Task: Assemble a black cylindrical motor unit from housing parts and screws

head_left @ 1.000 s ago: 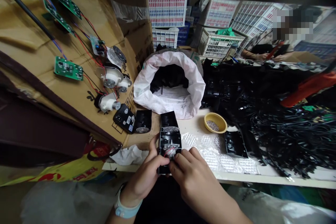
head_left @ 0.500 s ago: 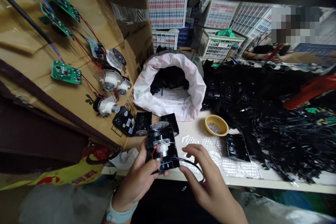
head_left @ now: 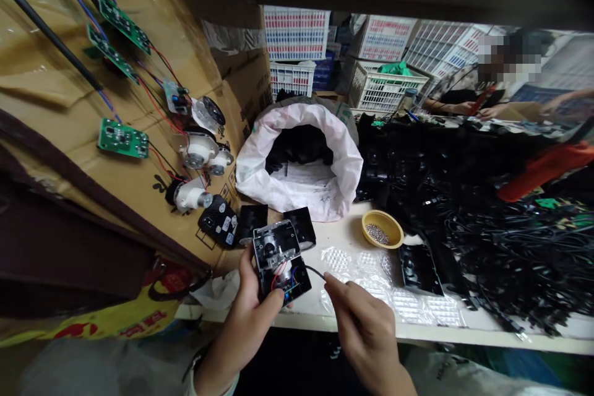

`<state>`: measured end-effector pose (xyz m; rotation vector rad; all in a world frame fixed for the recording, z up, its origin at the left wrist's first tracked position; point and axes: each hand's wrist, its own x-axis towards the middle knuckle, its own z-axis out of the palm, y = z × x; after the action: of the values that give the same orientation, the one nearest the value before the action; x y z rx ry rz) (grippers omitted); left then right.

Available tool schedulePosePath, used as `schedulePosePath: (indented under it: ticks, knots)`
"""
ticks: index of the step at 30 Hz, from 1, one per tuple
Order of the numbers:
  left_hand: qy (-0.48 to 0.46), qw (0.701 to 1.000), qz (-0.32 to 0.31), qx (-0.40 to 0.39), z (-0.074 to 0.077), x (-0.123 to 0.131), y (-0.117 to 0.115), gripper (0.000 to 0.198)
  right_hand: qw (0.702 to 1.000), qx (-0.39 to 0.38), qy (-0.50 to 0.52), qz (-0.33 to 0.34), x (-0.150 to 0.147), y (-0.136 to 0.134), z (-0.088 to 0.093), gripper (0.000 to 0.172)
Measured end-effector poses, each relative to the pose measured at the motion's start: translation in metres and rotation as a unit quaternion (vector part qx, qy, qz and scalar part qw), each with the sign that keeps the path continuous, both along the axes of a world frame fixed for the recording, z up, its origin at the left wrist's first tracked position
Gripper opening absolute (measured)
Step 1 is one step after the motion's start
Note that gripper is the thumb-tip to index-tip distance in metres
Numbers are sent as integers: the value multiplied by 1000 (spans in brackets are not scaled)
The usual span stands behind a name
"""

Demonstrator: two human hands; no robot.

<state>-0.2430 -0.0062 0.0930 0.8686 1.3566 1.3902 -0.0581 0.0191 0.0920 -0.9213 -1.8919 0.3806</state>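
Observation:
My left hand [head_left: 248, 312] is wrapped round a small open black plastic housing [head_left: 278, 247], its thumb pressing at the lower edge. Red and blue wires run inside it, near a white motor part [head_left: 284, 273] and a small circuit board along the bottom. My right hand [head_left: 364, 322] pinches a black cable [head_left: 315, 270] that comes out of the housing's right side. Just behind the housing lie two black plastic shells, one on the left [head_left: 253, 221] and one on the right [head_left: 301, 229]. A phone [head_left: 218, 221] in a dark stickered case lies left of them.
A white sack [head_left: 343, 167] holding black parts stands behind. To the right are a yellow bowl [head_left: 394, 230] of small metal pieces, another black shell [head_left: 420, 269] and piled black cables [head_left: 492, 247]. Green circuit boards [head_left: 123, 139] with motors hang at left. A person sits across the bench.
My right hand has gone from fingers spread beside the cable to pinching it near the housing. The housing has tilted in my left hand, and its motor is now partly covered.

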Motion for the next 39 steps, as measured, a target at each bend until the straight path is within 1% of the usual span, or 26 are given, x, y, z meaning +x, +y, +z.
schedulePosePath:
  ticks: [2, 5, 7, 9, 11, 12, 14, 16, 19, 22, 24, 26, 27, 29, 31, 34, 36, 39]
  knots:
    - [27, 1000, -2, -2, 5, 4, 0, 77, 999, -17, -33, 7, -1, 2, 2, 27]
    - [70, 998, 10, 1, 16, 10, 0, 74, 996, -36, -79, 16, -5, 2, 4, 33]
    - [90, 996, 2, -2, 21, 12, 1, 75, 994, -49, -95, 21, -8, 1, 3, 37]
    - [101, 995, -9, -2, 20, 13, 2, 76, 992, -100, -67, 29, -11, 1, 0, 37]
    - [113, 994, -16, 0, 15, 13, 2, 76, 978, -204, 15, 27, -13, 1, -3, 33]
    - [122, 992, -18, 5, 11, 13, 2, 76, 962, -265, 65, 21, -14, 2, -5, 31]
    - [153, 988, -19, 20, 2, 13, 2, 77, 917, -368, 152, 7, -17, 3, -5, 29]
    - [182, 983, -16, 31, -5, 15, 1, 77, 880, -427, 207, 2, -19, 4, -4, 29]
    - [186, 982, -14, 35, -9, 17, 0, 79, 832, -479, 279, -5, -23, 5, -3, 32]
    - [172, 984, -10, 37, -7, 19, -1, 81, 763, -533, 366, -2, -26, 6, -2, 40]
    - [160, 986, -6, 35, -5, 21, -1, 82, 724, -553, 412, 6, -28, 6, -2, 43]
    - [133, 991, -2, 31, -1, 23, -1, 82, 700, -564, 437, 8, -29, 7, 0, 44]
    - [116, 993, 1, 25, 1, 25, -2, 82, 695, -567, 442, 7, -30, 6, 0, 44]
    - [90, 996, 8, 12, 7, 28, -2, 79, 694, -568, 443, 3, -30, 5, 0, 45]
    - [82, 997, 11, 6, 13, 30, -3, 79, 702, -562, 437, 0, -29, 4, -1, 45]
    - [82, 996, 15, 2, 20, 32, -4, 80, 718, -553, 421, 19, -27, 1, -3, 43]
    - [82, 996, 18, 1, 23, 35, -4, 80, 721, -549, 421, 27, -26, -1, 0, 39]
    - [71, 997, 22, 12, 27, 39, -4, 77, 714, -548, 436, 20, -28, -5, 9, 33]
